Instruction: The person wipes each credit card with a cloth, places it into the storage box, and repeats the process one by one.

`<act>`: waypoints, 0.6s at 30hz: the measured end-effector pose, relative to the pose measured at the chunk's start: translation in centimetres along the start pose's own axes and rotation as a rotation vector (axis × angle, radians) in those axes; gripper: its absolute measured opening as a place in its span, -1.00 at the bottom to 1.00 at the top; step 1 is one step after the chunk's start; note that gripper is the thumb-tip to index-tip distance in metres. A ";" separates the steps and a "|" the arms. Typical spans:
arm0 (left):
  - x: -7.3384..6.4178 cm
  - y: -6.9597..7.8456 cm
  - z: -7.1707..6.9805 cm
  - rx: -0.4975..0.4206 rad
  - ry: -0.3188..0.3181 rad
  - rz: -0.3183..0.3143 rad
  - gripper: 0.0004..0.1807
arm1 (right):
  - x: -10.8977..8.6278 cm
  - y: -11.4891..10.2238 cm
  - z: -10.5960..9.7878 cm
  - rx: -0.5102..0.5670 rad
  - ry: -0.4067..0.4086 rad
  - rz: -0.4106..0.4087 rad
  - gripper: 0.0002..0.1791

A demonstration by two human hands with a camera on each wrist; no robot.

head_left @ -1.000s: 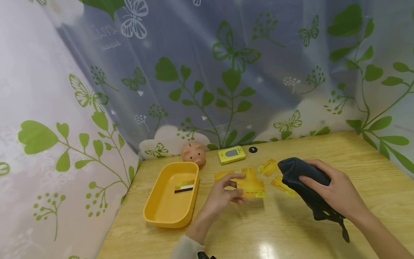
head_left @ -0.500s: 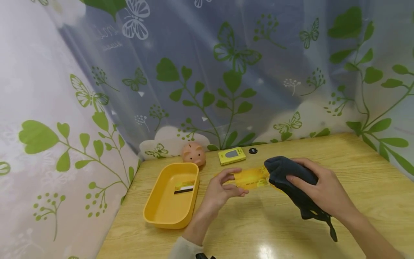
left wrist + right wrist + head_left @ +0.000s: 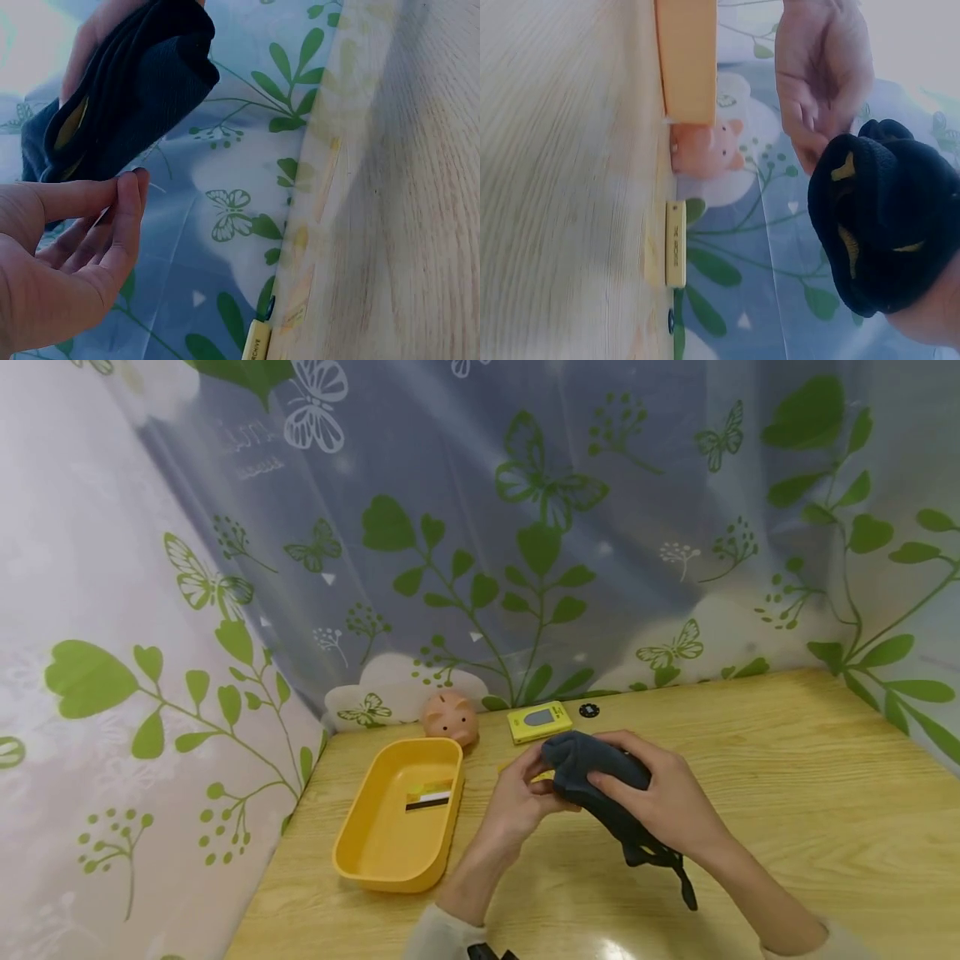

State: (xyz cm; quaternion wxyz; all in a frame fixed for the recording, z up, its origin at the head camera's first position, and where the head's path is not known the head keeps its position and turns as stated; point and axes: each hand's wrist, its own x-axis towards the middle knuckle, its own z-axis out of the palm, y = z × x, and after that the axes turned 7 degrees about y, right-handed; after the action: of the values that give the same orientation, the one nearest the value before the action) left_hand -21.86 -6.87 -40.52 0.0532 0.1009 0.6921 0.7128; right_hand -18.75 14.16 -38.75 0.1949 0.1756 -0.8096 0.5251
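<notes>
My right hand [image 3: 667, 793] grips a dark blue cloth pouch [image 3: 581, 764], with a dark cord dangling from its lower end. Yellow shows in the folds of the pouch [image 3: 885, 202] in the right wrist view. Beside its far end is my left hand [image 3: 513, 810], thumb and fingertips pinched together. In the left wrist view the left hand [image 3: 82, 255] has a thin card edge [image 3: 100, 217] between its fingers. The yellow card [image 3: 547, 775] is mostly hidden by fingers and pouch. Other yellow cards [image 3: 300, 300] lie flat on the table.
A yellow plastic tray [image 3: 348, 852] with a card [image 3: 429, 795] inside stands to the left. Behind it are a pink piggy bank [image 3: 450, 718], a yellow box [image 3: 539, 722] and a black round chip [image 3: 589, 711]. A patterned curtain [image 3: 450, 593] borders the table.
My right hand has brought the pouch leftward to my left hand. The yellow card, plainly visible in the left hand earlier, is now mostly covered. The tray and piggy bank have stayed put.
</notes>
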 end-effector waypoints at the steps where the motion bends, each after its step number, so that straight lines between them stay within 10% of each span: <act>1: 0.0 0.1 0.0 0.012 0.010 0.008 -0.32 | 0.1 0.0 0.3 0.005 -0.006 -0.001 -0.60; 18: 0.5 0.2 -0.9 -0.017 0.064 0.034 -0.29 | 0.7 -0.1 1.9 -0.020 0.047 -0.017 -0.57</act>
State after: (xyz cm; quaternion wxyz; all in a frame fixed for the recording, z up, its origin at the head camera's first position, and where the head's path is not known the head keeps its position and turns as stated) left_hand -22.57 -7.66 -40.29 0.0199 0.0894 0.6856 0.7222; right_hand -19.60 12.32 -39.06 0.2201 0.1683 -0.8085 0.5192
